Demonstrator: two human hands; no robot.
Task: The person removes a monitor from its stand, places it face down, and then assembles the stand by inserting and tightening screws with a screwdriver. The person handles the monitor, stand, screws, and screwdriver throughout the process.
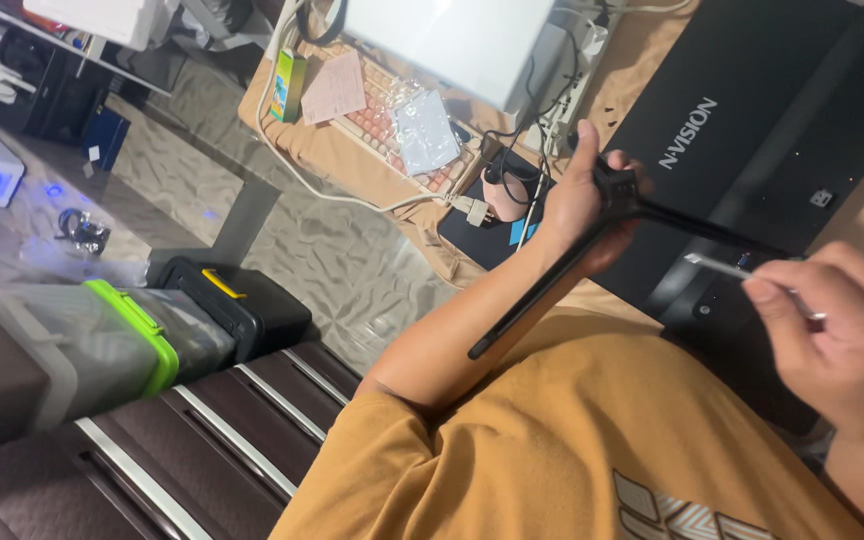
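Black monitor [752, 130] lies back-up on the desk [652, 50], top right. Our left hand [582, 200] is closed around the black stand [552, 285] at its hub, which sits against the monitor's back; one stand leg runs down along our forearm. Our right hand [842, 340] pinches a thin silver tool [717, 264], tip pointing toward the stand, just above the monitor's lower edge. Keyboard [392, 110] sits further back, well apart.
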